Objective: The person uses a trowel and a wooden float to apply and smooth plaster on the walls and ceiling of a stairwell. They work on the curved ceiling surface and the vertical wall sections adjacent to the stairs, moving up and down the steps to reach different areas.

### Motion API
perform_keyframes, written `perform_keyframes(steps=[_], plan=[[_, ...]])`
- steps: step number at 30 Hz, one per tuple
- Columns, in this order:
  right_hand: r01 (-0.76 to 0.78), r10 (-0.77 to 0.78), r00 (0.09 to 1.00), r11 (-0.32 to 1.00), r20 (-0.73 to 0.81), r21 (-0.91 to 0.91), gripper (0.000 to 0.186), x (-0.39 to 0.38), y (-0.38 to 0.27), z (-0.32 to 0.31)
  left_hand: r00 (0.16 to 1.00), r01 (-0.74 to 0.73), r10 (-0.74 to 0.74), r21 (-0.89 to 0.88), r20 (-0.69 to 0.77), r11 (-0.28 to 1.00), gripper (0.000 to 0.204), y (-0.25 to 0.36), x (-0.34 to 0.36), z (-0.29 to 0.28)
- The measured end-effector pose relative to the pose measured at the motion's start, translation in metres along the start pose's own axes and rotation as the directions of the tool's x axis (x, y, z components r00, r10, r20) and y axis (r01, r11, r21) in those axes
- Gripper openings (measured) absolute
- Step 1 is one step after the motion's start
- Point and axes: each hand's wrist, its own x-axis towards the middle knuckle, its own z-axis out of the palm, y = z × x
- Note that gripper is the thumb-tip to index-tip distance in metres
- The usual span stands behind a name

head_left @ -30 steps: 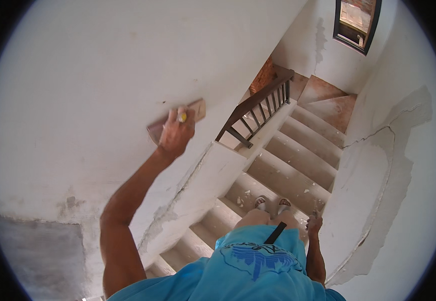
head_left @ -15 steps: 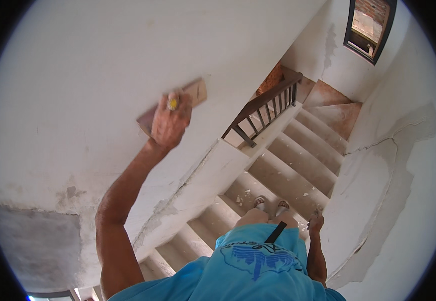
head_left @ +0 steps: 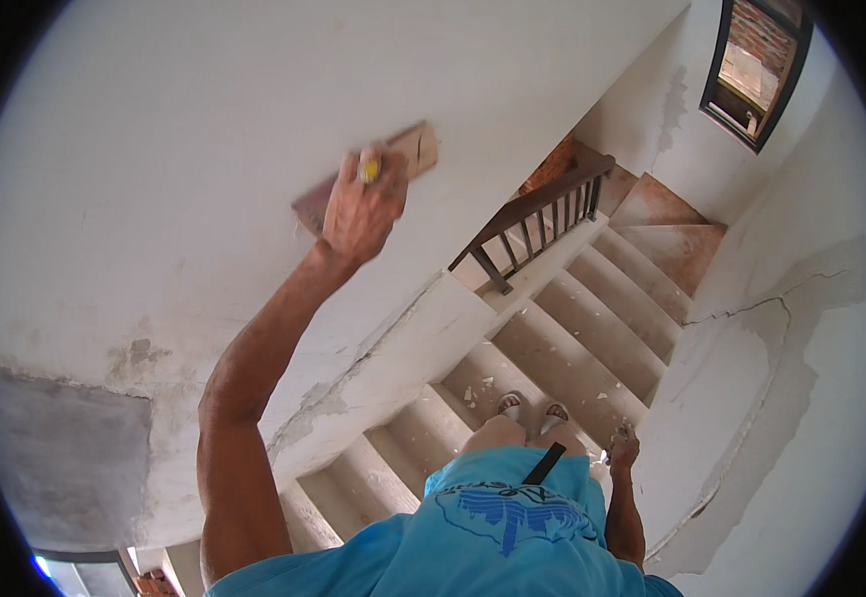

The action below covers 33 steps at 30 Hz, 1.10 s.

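Note:
My left hand [head_left: 367, 199] is closed round the handle of a flat, brownish rectangular float [head_left: 413, 148], which is against the white wall [head_left: 194, 119] at upper left; something yellow shows among my fingers. My right hand [head_left: 622, 453] hangs low beside my body, near the cracked right-hand wall [head_left: 751, 398], closed on a small, dull object I cannot make out. My feet, in sandals [head_left: 552, 412], stand on a dusty step with scattered white flakes.
The stairs [head_left: 580, 328] run up the middle toward angled reddish steps [head_left: 681, 254]. A dark railing [head_left: 542, 209] lines their left side. A framed opening [head_left: 751, 70] shows brick at top right. A grey patch [head_left: 65, 448] and another dark frame [head_left: 70, 562] are at lower left.
The float and my left hand first slid down-left, then moved up and to the right along the wall. My view has shifted slightly, and my right hand stays low.

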Motion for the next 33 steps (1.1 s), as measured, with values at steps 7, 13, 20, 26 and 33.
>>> perform_keyframes(steps=[7, 13, 20, 26, 33], plan=[[0.047, -0.046, 0.999, 0.996, 0.013, -0.072, 0.047, 0.0, -0.014, 0.002, 0.997, -0.057, 0.05, 0.106, 0.062, 0.993, 0.039, 0.038, -0.027, 0.029], [0.645, -0.634, 0.765, 0.755, 0.115, -0.121, 0.052, -0.022, -0.094, 0.033, 0.961, -0.082, 0.118, -0.151, 0.249, 0.985, 0.045, 0.056, -0.077, 0.032], [0.829, -0.795, 0.508, 0.556, 0.331, 0.063, 0.065, -0.097, -0.318, 0.132, 0.983, 0.145, -0.072, -0.486, 0.166, 0.862, 0.044, 0.086, -0.178, 0.025], [0.942, -0.949, 0.259, 0.289, 0.177, 0.171, 0.07, -0.15, -0.408, 0.229, 0.794, 0.558, -0.238, -0.517, 0.559, 0.649, 0.044, 0.153, -0.35, 0.018], [0.93, -0.969, 0.244, 0.242, 0.027, 0.276, 0.073, -0.169, -0.421, 0.284, -0.03, 0.931, -0.229, 0.11, 0.973, 0.347, 0.062, 0.227, -0.478, -0.044]])
